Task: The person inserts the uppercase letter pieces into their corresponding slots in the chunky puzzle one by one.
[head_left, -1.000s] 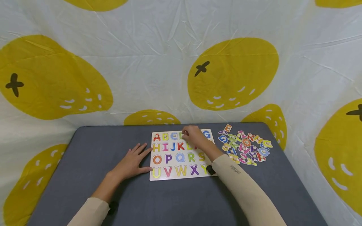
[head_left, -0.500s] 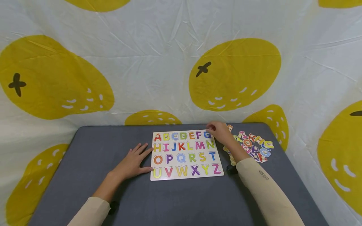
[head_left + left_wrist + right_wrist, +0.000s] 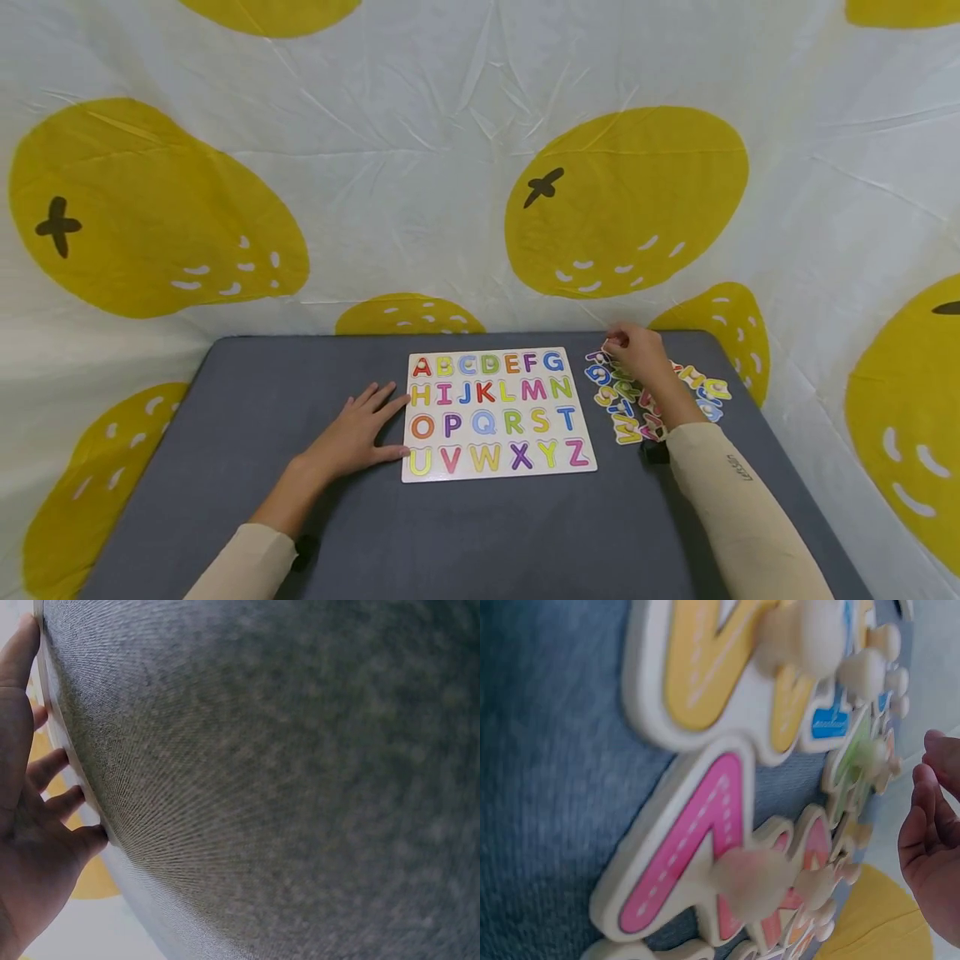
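A wooden alphabet puzzle board [image 3: 491, 468] lies mid-table in the head view. Pieces with knobs sit at A, B, C and D in its top row; the other letters show as printed places. My left hand [image 3: 360, 432] rests at the board's left edge, fingers spread, thumb and fingertips touching it; the left wrist view shows this hand [image 3: 34, 847] too. Over the far left of the loose letter pieces [image 3: 627, 429], my right hand [image 3: 639, 354] pinches the orange letter E piece, mostly hidden by the fingers. In the right wrist view, this hand's [image 3: 936, 847] thumb and fingers meet beyond the knobbed pieces.
Loose knobbed letters lie in a heap right of the board, some overlapping, including a pink letter piece [image 3: 679, 862] and a yellow one [image 3: 709, 682] near the right wrist camera. The grey table [image 3: 480, 542] ends at a white curtain [image 3: 405, 217] with yellow fruit shapes.
My right hand has moved right from the D place, across the board's top right corner, to the loose letters. The D piece sits in its place. My left hand stays put.
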The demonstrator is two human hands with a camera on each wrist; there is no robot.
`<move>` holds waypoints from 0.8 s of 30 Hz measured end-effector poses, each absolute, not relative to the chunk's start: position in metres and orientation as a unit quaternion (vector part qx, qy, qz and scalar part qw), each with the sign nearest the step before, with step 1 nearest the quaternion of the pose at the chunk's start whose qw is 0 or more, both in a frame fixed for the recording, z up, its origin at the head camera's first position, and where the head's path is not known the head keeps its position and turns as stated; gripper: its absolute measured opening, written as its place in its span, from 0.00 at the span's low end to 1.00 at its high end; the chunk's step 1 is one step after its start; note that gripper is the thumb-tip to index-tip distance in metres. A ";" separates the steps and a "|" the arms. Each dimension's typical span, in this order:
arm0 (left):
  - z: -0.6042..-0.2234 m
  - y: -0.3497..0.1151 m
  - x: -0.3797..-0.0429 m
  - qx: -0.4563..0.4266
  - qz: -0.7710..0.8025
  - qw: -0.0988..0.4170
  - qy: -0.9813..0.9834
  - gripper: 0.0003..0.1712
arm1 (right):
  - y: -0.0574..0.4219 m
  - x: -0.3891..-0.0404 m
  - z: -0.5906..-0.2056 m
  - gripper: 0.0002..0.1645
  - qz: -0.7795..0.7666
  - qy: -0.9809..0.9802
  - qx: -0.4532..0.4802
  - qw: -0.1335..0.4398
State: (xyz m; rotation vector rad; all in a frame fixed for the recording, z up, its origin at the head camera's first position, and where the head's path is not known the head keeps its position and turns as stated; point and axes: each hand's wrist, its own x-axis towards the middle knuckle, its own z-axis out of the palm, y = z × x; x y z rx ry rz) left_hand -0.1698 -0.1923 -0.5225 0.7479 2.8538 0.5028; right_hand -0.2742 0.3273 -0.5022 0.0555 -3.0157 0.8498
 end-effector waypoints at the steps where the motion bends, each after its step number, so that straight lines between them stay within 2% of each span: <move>1: -0.523 -0.192 -0.170 0.249 0.167 0.074 0.951 0.53 | 0.329 -0.274 -0.503 0.15 0.267 -0.964 0.011 0.004; 11: -0.523 -0.191 -0.168 0.245 0.169 0.073 0.952 0.53 | 0.334 -0.280 -0.512 0.16 0.247 -0.969 -0.022 -0.020; 24: -0.525 -0.194 -0.169 0.249 0.171 0.063 0.951 0.53 | 0.332 -0.279 -0.512 0.11 0.247 -0.969 -0.009 0.003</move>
